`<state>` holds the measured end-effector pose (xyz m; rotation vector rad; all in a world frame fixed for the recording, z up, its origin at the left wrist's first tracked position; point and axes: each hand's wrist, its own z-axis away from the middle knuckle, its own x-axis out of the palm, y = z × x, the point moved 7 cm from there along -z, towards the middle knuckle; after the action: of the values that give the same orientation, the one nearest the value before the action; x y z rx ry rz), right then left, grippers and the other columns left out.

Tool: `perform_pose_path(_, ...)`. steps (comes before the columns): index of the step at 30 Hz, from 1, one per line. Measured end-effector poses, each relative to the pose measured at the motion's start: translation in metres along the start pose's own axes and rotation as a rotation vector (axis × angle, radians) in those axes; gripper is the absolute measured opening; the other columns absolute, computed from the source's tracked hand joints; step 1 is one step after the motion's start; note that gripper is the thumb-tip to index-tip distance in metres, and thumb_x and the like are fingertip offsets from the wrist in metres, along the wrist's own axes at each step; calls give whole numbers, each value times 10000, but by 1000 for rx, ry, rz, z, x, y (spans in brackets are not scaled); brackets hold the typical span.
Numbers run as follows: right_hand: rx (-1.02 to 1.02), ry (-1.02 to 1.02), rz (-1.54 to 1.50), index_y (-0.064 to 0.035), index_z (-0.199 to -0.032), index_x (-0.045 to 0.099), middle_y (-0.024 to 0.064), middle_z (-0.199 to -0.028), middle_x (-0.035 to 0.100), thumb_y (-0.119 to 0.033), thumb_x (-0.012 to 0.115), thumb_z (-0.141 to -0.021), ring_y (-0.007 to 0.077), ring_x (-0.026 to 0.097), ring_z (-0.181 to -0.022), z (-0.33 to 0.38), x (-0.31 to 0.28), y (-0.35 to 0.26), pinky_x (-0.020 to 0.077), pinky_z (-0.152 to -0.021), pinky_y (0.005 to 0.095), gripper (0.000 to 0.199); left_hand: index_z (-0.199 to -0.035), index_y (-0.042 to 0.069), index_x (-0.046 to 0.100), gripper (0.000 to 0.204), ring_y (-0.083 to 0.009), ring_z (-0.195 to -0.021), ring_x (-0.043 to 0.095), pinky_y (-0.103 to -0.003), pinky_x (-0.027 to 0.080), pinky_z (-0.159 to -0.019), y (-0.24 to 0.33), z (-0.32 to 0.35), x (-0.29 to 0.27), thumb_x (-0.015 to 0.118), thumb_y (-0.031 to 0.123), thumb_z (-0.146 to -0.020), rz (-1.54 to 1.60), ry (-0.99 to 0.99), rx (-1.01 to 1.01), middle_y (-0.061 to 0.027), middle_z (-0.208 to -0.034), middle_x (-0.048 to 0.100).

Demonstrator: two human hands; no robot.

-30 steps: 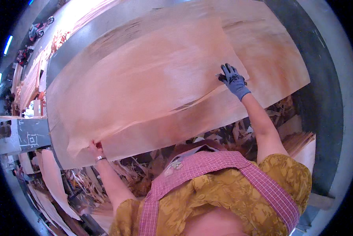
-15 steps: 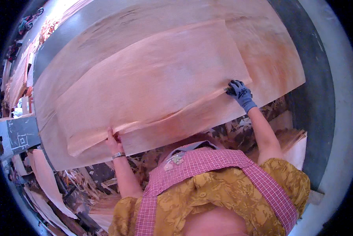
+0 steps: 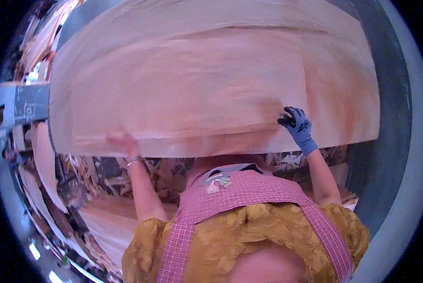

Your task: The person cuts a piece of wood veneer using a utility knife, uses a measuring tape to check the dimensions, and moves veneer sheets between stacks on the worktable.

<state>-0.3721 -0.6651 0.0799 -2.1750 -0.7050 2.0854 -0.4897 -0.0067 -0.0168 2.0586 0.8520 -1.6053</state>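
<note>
Both hands grip the top veneer sheet: gloved right hand clenched at 4 o'clock, blurred left hand at 7; squaring it on the stack seemingly follows.

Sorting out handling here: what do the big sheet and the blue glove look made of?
The sheet looks like thin, unfinished wood veneer: pale pinkish-tan, matte, faintly streaked, with a thin edge. The glove on the right hand looks like knitted fabric with a darker coating on the fingers, though blur leaves that uncertain.
</note>
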Motion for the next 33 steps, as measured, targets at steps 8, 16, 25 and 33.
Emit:
perform_pose_path(8,-314,-11,-389,-20,-1103,572,218,-1083,607,-103,590,-903,340,637,-924,-85,29,-104,533,-783,418,218,-1497,72,231,776,-314,-1456,145,-520,94,-1162,230,71,-61,511,498,-912,425,-154,465,-148,-1563,196)
perform_pose_path(16,-543,-423,51,-73,-1066,466,145,-706,664,-302,466,-962,325,658,-587,-125,147,-256,471,-464,484,251,-1440,77,336,630,-308,-1368,323,-485,232,-1114,181,43,-41,543,329,-902,515,-78,255,-115,-1497,338)
perform_pose_path(25,-472,-512,359,-27,-1124,429,172,-805,702,-174,510,-892,332,706,-697,-163,230,-346,516,-511,495,286,-1361,156,467,511,-229,-1258,433,-442,364,-983,185,9,1,554,183,-859,434,5,191,-13,-1406,469)
perform_pose_path(33,-376,-690,238,-43,-1156,421,211,-820,694,-134,474,-908,354,703,-701,-59,192,-262,518,-527,536,270,-1361,180,483,529,-212,-1276,422,-440,373,-982,198,7,-16,559,178,-838,360,-31,202,7,-1394,479)
